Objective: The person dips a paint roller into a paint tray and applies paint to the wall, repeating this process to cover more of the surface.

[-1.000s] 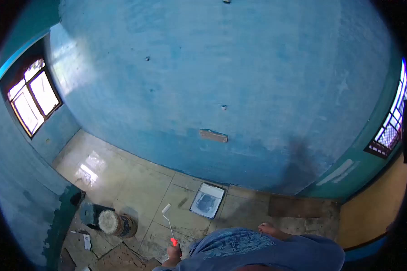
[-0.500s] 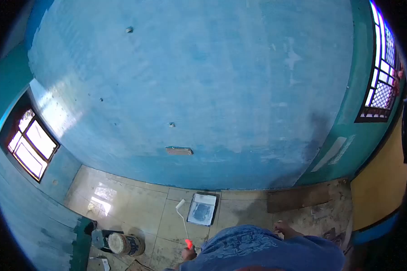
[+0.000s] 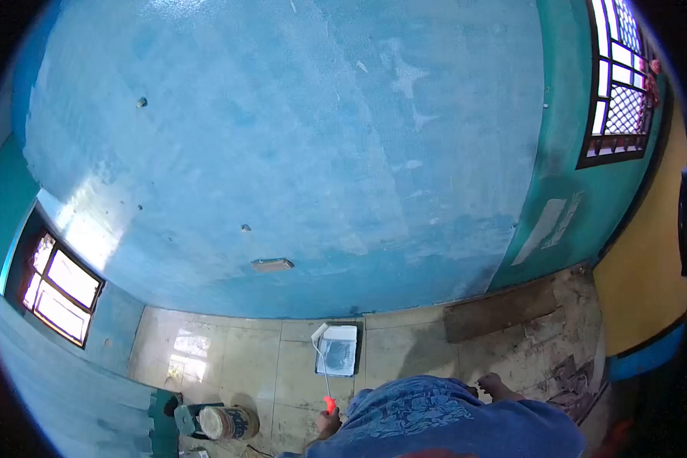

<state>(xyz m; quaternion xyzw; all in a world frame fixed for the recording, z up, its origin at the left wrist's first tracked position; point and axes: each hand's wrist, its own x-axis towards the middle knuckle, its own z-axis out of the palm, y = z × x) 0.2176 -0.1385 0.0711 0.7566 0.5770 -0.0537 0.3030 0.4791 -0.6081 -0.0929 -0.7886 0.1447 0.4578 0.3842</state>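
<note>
My left hand (image 3: 328,422) is closed around the orange handle of a paint roller (image 3: 320,333). The roller's long wire frame reaches forward, and its white sleeve overlaps the upper left corner of the paint tray (image 3: 346,333). This tray lies on the floor near the wall, with bluish paint spread in it. Off to the right of my blue shirt, my right hand (image 3: 496,385) hangs over the floor, fingers loosely bent and apart, with nothing visible in it.
Ahead stands a patchy light-blue wall (image 3: 305,153) with a socket plate (image 3: 272,265) low on it. A paint bucket (image 3: 229,422) is at lower left beside a green container (image 3: 189,418). A brown board (image 3: 500,309) and crumpled cloth (image 3: 576,389) lie on the right floor.
The roller has swung right, from beside the tray to over its upper left corner. My right hand has shifted slightly right, and the camera view has turned.
</note>
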